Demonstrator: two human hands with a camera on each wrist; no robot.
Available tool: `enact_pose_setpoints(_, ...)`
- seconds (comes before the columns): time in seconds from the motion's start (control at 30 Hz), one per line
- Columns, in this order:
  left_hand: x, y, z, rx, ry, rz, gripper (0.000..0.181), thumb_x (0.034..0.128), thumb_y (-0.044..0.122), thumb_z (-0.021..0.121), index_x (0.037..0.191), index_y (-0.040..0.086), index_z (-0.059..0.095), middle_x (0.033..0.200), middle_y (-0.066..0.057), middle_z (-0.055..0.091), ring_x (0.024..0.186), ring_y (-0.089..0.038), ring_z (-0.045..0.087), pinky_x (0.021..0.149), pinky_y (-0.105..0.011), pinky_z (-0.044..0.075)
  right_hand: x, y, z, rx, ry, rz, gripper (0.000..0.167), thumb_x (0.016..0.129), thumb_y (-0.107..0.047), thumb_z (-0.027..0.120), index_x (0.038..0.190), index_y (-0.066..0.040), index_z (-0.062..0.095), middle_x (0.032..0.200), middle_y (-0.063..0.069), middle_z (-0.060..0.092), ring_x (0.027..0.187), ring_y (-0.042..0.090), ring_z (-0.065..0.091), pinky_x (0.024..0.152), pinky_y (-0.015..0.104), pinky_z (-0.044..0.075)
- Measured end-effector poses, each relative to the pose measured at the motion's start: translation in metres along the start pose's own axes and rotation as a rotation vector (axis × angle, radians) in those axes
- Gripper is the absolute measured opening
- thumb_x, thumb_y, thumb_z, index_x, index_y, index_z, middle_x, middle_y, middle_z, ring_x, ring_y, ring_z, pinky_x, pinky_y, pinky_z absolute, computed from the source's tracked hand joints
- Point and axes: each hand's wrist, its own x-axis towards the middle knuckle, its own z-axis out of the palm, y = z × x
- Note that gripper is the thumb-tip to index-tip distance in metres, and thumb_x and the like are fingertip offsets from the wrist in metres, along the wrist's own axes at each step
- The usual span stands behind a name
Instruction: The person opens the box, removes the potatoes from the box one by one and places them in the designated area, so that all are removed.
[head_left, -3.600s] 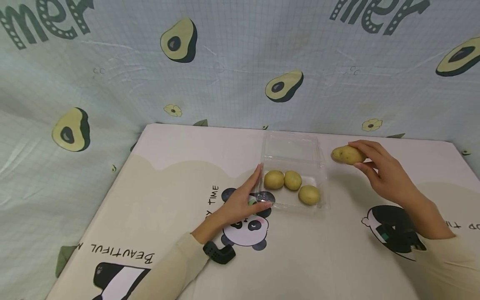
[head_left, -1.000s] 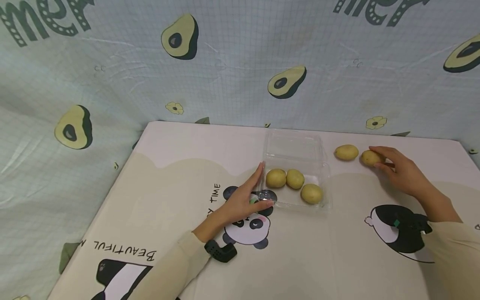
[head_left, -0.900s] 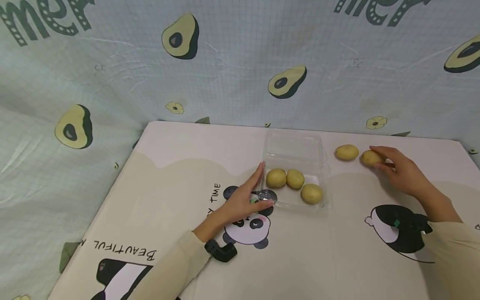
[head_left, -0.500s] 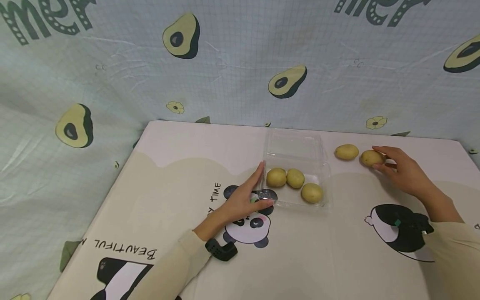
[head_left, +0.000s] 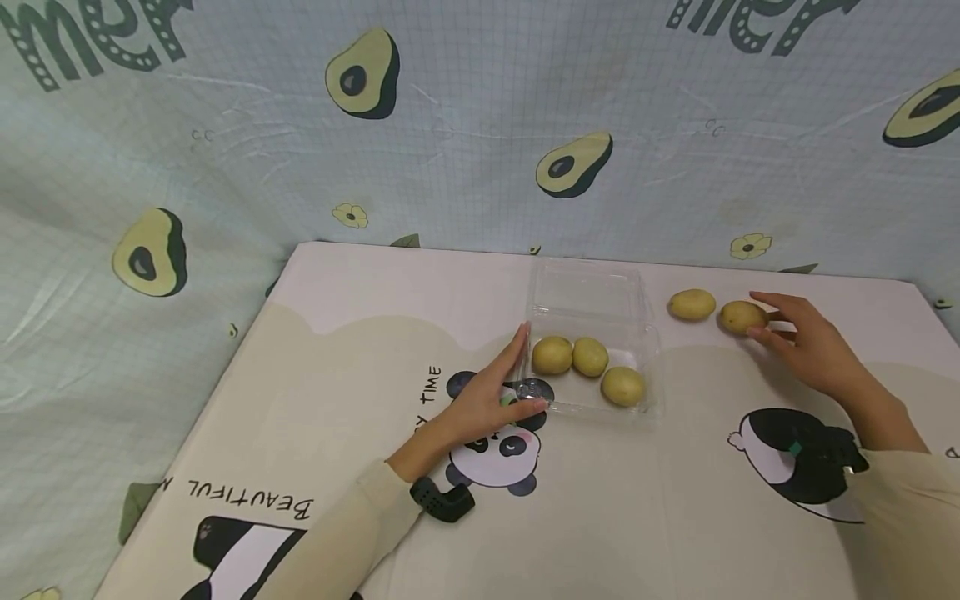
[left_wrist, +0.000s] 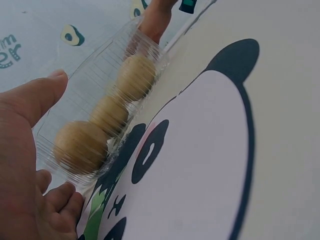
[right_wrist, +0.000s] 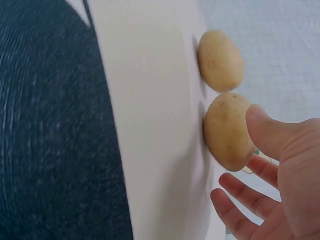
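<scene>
A clear plastic clamshell box [head_left: 588, 292] lies with its lid folded back, holding three potatoes [head_left: 590, 357] in its near half. My left hand [head_left: 483, 408] rests against the box's left side, thumb and fingers spread apart; the left wrist view shows the thumb [left_wrist: 47, 92] beside the clear wall. On the table to the right, two more potatoes sit side by side, a left one [head_left: 692, 305] and a right one [head_left: 742, 317]. Around the right potato, my right hand [head_left: 806, 346] has loosely spread fingers, with the thumb [right_wrist: 260, 125] at its edge and the lower fingers apart from it.
A printed cover with panda drawings [head_left: 495, 458] lies over the table [head_left: 360, 367]. Behind the table's back edge hangs a sheet with avocado prints [head_left: 465, 125]. A black wrist device [head_left: 442, 500] sits on the left forearm.
Earlier my right hand held a potato above the table near another; now both potatoes lie on the table. Since half a second ago its fingers have drawn slightly away. The left hand stays put.
</scene>
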Motion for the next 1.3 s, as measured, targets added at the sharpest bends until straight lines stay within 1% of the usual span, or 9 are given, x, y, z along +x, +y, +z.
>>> enact_pose_setpoints(0.07,0.000,0.000,0.000,0.001,0.000,0.000,0.106,0.0809,0.076,0.049,0.155,0.019,-0.002,0.159,0.002,0.003,0.143,-0.014,0.010,0.113,-0.040,0.017,-0.001,-0.002,-0.001,0.012,0.017,-0.009,0.059,0.093,-0.007,0.063,0.145,0.001,0.035,0.135,0.032,0.035,0.110,0.049,0.046,0.083,0.020,0.046)
enact_pose_setpoints(0.17,0.000,0.000,0.000,0.002,0.002,-0.003,0.108,0.0793,0.079,0.047,0.155,0.019,-0.002,0.159,0.002,0.003,0.143,-0.014,0.010,0.113,-0.041,0.017,-0.002,-0.005,-0.003,0.036,0.047,-0.021,0.062,0.093,-0.007,0.063,0.147,-0.001,0.034,0.135,0.032,0.035,0.110,0.049,0.046,0.076,-0.004,0.031)
enact_pose_setpoints(0.27,0.000,0.000,0.000,0.009,0.004,-0.009,0.109,0.0778,0.081,0.045,0.155,0.020,-0.003,0.159,0.001,0.004,0.143,-0.014,0.010,0.113,-0.040,0.017,-0.004,-0.012,-0.005,0.058,0.082,-0.027,0.062,0.094,-0.009,0.062,0.148,-0.005,0.033,0.137,0.029,0.035,0.112,0.044,0.047,0.076,-0.005,0.029)
enact_pose_setpoints(0.43,0.000,0.000,0.000,0.015,0.006,-0.013,0.107,0.0796,0.078,0.047,0.155,0.021,-0.003,0.159,0.001,0.004,0.143,-0.015,0.010,0.113,-0.039,0.018,-0.006,-0.028,-0.006,0.079,0.177,-0.043,0.062,0.093,-0.009,0.063,0.148,-0.013,0.035,0.139,0.020,0.038,0.111,-0.003,0.045,0.079,-0.003,0.031)
enact_pose_setpoints(0.53,0.001,0.000,-0.001,0.011,0.003,-0.014,0.103,0.0829,0.071,0.052,0.155,0.022,-0.003,0.159,0.002,0.004,0.143,-0.016,0.010,0.113,-0.040,0.018,-0.007,-0.036,-0.006,0.097,0.227,-0.059,0.063,0.093,-0.007,0.063,0.149,-0.019,0.035,0.141,0.016,0.039,0.107,-0.015,0.040,0.082,-0.001,0.032)
enact_pose_setpoints(0.63,0.000,-0.001,-0.001,0.008,0.000,-0.016,0.102,0.0843,0.067,0.055,0.155,0.022,-0.003,0.159,0.002,0.004,0.143,-0.016,0.010,0.113,-0.040,0.018,-0.007,-0.047,-0.006,0.095,0.266,-0.097,0.064,0.092,-0.004,0.063,0.148,-0.021,0.037,0.139,0.012,0.042,0.108,-0.015,0.041,0.083,0.000,0.033)
enact_pose_setpoints(0.83,0.000,-0.001,0.000,0.019,0.003,-0.018,0.105,0.0803,0.077,0.048,0.155,0.023,-0.003,0.159,0.002,0.004,0.143,-0.015,0.011,0.113,-0.040,0.019,-0.006,-0.075,-0.005,0.096,0.289,-0.233,0.067,0.084,0.008,0.067,0.143,-0.013,0.044,0.134,0.010,0.048,0.111,-0.008,0.047,0.085,0.003,0.037)
enact_pose_setpoints(1.07,0.000,-0.001,-0.001,0.020,0.012,-0.013,0.109,0.0773,0.082,0.044,0.155,0.022,-0.003,0.159,0.001,0.005,0.143,-0.017,0.012,0.112,-0.041,0.020,0.000,-0.104,0.010,0.126,0.243,-0.342,0.070,0.078,0.012,0.072,0.140,-0.009,0.048,0.127,0.002,0.054,0.106,0.001,0.053,0.086,0.007,0.040)
enact_pose_setpoints(1.3,0.001,-0.001,0.001,0.025,0.009,-0.020,0.110,0.0763,0.083,0.043,0.155,0.021,-0.002,0.159,0.001,0.005,0.143,-0.016,0.012,0.113,-0.039,0.019,0.011,-0.120,0.033,0.179,0.191,-0.456,0.075,0.069,0.020,0.075,0.136,-0.001,0.048,0.121,0.007,0.057,0.102,0.010,0.057,0.084,0.012,0.046)
